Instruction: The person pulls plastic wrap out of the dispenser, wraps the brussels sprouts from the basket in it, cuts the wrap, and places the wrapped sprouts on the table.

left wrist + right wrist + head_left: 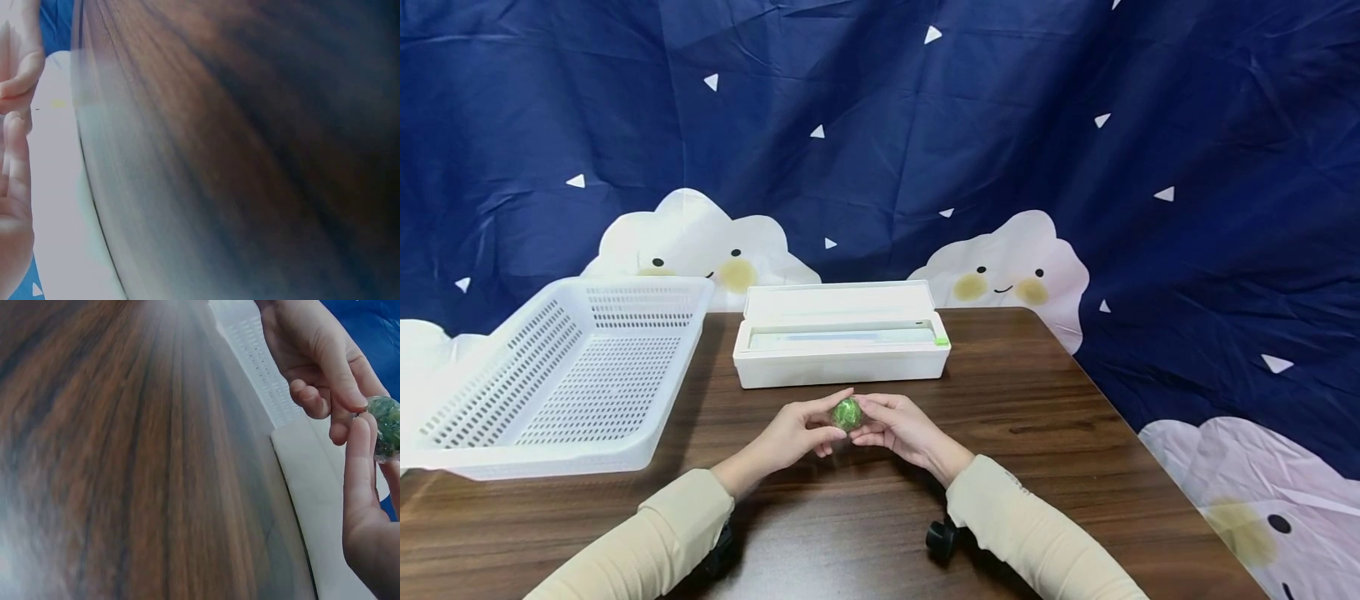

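Between my two hands is a small round green thing (847,414), its surface shiny as if in clear plastic film; its exact kind does not show. My left hand (795,431) pinches it from the left with thumb and fingers, and my right hand (904,427) from the right. In the right wrist view the green thing (386,425) is at the right edge, with fingertips of both hands meeting at its near side. The left wrist view catches only parts of the hands (15,169) along its left edge; the green thing is out of sight there.
Just beyond my hands stands a white cling film dispenser box (842,367), lid raised, with a small green tab (942,341) at its right end. A white perforated basket (647,400) sits on the left of the brown wooden table (1037,400). A dark blue cloth (880,125) hangs behind.
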Tool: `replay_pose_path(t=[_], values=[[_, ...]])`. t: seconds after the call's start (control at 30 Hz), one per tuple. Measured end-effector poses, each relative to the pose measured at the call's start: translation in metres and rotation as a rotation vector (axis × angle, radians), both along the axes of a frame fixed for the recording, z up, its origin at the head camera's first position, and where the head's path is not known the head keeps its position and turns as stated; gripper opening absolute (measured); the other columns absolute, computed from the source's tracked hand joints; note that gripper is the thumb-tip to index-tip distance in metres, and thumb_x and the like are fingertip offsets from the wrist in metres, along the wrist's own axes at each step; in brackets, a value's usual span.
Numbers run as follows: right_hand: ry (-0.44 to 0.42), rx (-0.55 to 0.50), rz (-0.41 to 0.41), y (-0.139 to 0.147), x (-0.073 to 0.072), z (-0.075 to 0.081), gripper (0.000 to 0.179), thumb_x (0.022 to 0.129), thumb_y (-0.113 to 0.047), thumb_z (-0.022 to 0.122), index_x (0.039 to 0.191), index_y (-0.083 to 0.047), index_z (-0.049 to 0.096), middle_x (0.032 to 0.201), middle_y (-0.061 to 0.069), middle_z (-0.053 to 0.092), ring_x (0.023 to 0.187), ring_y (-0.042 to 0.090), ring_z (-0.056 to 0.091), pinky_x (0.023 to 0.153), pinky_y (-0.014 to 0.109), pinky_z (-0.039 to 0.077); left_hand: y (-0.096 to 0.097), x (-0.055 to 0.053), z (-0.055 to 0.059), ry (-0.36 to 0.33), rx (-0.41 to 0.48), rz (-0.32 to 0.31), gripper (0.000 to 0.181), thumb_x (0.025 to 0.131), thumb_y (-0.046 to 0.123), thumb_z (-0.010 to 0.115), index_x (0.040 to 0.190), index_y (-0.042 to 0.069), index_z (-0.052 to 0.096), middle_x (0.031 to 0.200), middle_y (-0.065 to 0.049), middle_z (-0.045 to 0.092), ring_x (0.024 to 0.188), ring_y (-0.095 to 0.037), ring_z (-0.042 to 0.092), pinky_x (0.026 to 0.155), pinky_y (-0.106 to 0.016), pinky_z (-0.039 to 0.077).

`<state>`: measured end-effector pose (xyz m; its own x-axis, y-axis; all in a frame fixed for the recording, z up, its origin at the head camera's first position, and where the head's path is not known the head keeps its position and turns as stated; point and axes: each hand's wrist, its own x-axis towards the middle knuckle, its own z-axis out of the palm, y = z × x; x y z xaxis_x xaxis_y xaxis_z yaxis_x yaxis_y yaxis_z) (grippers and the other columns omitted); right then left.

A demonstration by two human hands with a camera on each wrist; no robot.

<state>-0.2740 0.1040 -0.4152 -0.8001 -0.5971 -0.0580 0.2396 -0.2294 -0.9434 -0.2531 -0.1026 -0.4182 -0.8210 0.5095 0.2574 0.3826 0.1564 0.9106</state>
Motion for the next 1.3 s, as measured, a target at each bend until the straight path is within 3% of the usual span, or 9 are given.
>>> replay_pose_path(t=[0.1, 0.23, 0.33, 0.43, 0.57, 0.8, 1.0, 1.3], values=[[-0.009, -0.002, -0.023, -0.002, 0.000, 0.000, 0.034, 0.097, -0.013, 0.048, 0.119, 0.013, 0.049, 0.088, 0.012, 0.064, 0.072, 0.016, 0.064, 0.070, 0.027, 0.052, 0.001, 0.003, 0.003, 0.022, 0.001, 0.021, 0.056, 0.083, 0.000, 0.064, 0.136, 0.003, 0.043, 0.086, -0.021, 0.065, 0.055, -0.021, 0.059, 0.051, -0.032, 0.052], [-0.015, 0.014, -0.069, -0.003, 0.001, 0.000, 0.032, 0.096, -0.011, 0.049, 0.116, 0.014, 0.050, 0.084, 0.011, 0.064, 0.069, 0.015, 0.063, 0.067, 0.024, 0.052, 0.004, 0.012, 0.015, 0.037, 0.008, 0.045, 0.054, 0.081, -0.005, 0.065, 0.131, -0.004, 0.046, 0.078, -0.025, 0.063, 0.054, -0.021, 0.058, 0.051, -0.031, 0.052], [-0.022, 0.023, -0.097, -0.004, 0.002, 0.001, 0.033, 0.096, -0.010, 0.048, 0.117, 0.015, 0.048, 0.080, 0.010, 0.063, 0.066, 0.013, 0.062, 0.065, 0.023, 0.052, 0.006, 0.018, 0.025, 0.042, 0.010, 0.055, 0.052, 0.080, -0.006, 0.065, 0.128, -0.008, 0.047, 0.075, -0.026, 0.062, 0.055, -0.024, 0.059, 0.053, -0.032, 0.053], [-0.017, 0.018, -0.096, -0.004, 0.003, 0.002, 0.038, 0.097, -0.013, 0.046, 0.122, 0.016, 0.045, 0.079, 0.008, 0.063, 0.065, 0.012, 0.061, 0.065, 0.022, 0.052, 0.008, 0.020, 0.027, 0.038, 0.025, 0.061, 0.052, 0.080, -0.007, 0.065, 0.128, -0.010, 0.046, 0.075, -0.027, 0.063, 0.057, -0.031, 0.060, 0.054, -0.034, 0.053], [-0.018, -0.002, -0.065, -0.004, 0.004, 0.003, 0.043, 0.099, -0.019, 0.043, 0.124, 0.016, 0.043, 0.080, 0.008, 0.063, 0.068, 0.011, 0.061, 0.067, 0.022, 0.051, 0.007, 0.015, 0.020, 0.010, 0.049, 0.054, 0.053, 0.081, -0.005, 0.065, 0.130, -0.008, 0.045, 0.076, -0.027, 0.063, 0.059, -0.035, 0.061, 0.055, -0.036, 0.053], [-0.058, -0.013, -0.064, -0.003, 0.004, 0.003, 0.033, 0.098, -0.012, 0.043, 0.123, 0.010, 0.046, 0.083, 0.008, 0.061, 0.066, 0.011, 0.060, 0.065, 0.021, 0.050, 0.001, 0.003, 0.003, -0.043, 0.055, -0.013, 0.052, 0.089, 0.005, 0.060, 0.136, -0.002, 0.040, 0.081, -0.026, 0.063, 0.060, -0.021, 0.061, 0.056, -0.034, 0.053], [-0.151, -0.076, -0.094, -0.004, 0.005, 0.004, 0.015, 0.097, -0.007, 0.044, 0.101, -0.004, 0.057, 0.085, 0.005, 0.059, 0.063, 0.007, 0.055, 0.061, 0.018, 0.047, 0.001, 0.001, -0.001, -0.080, 0.117, -0.045, 0.048, 0.091, 0.004, 0.056, 0.135, -0.005, 0.039, 0.086, -0.033, 0.061, 0.060, -0.016, 0.061, 0.057, -0.032, 0.054], [-0.208, -0.128, -0.128, -0.006, 0.005, 0.004, 0.021, 0.097, -0.003, 0.041, 0.090, -0.007, 0.060, 0.080, 0.003, 0.058, 0.061, 0.005, 0.052, 0.059, 0.016, 0.045, 0.005, 0.001, -0.001, -0.121, 0.175, -0.023, 0.046, 0.090, 0.001, 0.057, 0.133, -0.006, 0.042, 0.081, -0.031, 0.061, 0.059, -0.013, 0.061, 0.057, -0.032, 0.054]])
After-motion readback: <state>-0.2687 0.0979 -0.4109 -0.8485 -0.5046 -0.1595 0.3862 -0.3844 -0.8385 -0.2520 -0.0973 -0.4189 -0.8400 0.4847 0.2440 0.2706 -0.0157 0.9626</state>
